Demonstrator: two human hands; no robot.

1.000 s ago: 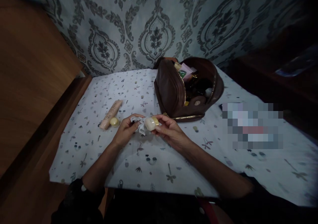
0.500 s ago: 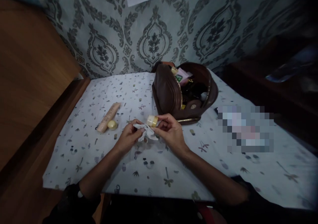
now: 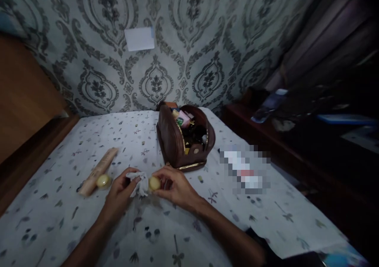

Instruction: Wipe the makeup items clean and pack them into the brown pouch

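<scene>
Touching the right fingers [image 3: 159, 192], the yellow-lidded jar [image 3: 154, 183] faces up.

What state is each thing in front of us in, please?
Bag: unzipped and open, items inside.
Cloth: crumpled, pinched in the left hand.
Held jar: gripped by the right hand's fingers, lid apparently on.
Other jar: standing by the tube, lid apparently on.
Tube: lying down.
Tablecloth: spread out.
</scene>
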